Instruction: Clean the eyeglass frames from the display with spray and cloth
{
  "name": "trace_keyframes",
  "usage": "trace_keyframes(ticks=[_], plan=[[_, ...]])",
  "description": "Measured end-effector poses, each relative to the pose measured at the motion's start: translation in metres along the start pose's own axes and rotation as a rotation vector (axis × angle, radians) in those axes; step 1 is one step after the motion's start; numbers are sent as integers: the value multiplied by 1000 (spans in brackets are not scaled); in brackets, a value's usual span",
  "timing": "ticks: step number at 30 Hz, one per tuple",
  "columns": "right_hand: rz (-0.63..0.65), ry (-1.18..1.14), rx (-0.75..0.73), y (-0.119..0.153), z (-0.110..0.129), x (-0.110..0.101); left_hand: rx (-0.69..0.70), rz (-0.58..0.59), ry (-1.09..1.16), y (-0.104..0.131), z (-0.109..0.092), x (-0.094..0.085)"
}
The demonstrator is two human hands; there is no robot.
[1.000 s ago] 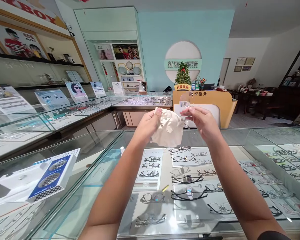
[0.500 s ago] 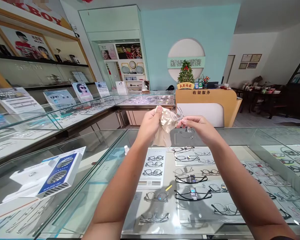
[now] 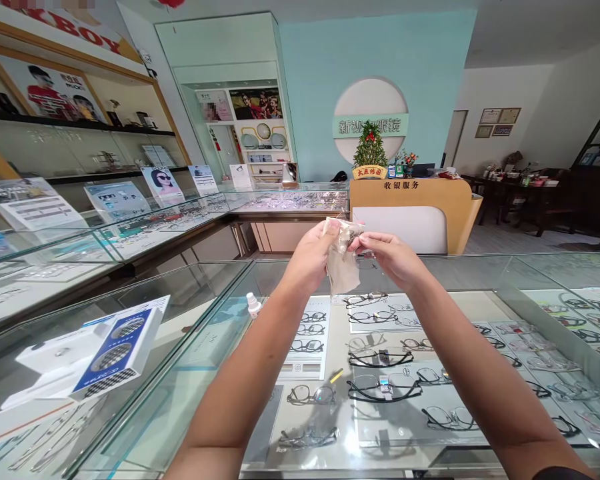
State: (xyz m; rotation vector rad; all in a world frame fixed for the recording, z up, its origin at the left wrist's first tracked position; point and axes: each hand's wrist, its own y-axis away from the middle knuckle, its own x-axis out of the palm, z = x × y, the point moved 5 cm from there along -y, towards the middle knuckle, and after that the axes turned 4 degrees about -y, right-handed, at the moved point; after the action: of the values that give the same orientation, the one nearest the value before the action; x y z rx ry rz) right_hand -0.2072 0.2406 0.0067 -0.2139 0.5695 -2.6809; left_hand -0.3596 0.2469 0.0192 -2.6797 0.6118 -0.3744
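My left hand (image 3: 311, 259) is closed on a cream cleaning cloth (image 3: 344, 272), its lower part hanging down. Thin-rimmed eyeglasses (image 3: 354, 235) are held above the glass counter, one side tucked in the cloth's folds and mostly hidden. The fingers of my right hand (image 3: 396, 259) pinch the eyeglasses near the middle of the frame. Both hands are close together, the cloth reaching nearly to the right fingertips. Below them, rows of eyeglasses, among them a black-rimmed pair (image 3: 380, 360), lie in the display case.
A small white bottle (image 3: 253, 305) stands beyond my left forearm. An opened blue-and-white box (image 3: 113, 350) sits on the left counter. The glass case edge (image 3: 430, 259) runs across in front. Farther off stands a wooden cashier desk (image 3: 415, 193).
My left hand has moved right with the cloth, which now covers the lens that was bare before. My right hand has stayed near its place, still pinching the eyeglasses.
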Motion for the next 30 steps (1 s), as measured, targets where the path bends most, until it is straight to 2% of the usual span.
trace_keyframes(ticks=[5,9,12,16,22,30], plan=[[54,16,-49,2,-1,6,25,-53,20,-1,0,1],[73,12,-84,3,1,8,21,-113,-84,2,-5,-4],[77,25,-74,4,4,8,-17,-86,-163,5,-8,-7],[75,23,-52,5,6,7,-15,-30,-129,6,-11,-6],[45,44,-14,5,6,4,22,-91,-108,5,-12,-8],[50,17,20,4,3,5,17,56,-180,8,-13,0]])
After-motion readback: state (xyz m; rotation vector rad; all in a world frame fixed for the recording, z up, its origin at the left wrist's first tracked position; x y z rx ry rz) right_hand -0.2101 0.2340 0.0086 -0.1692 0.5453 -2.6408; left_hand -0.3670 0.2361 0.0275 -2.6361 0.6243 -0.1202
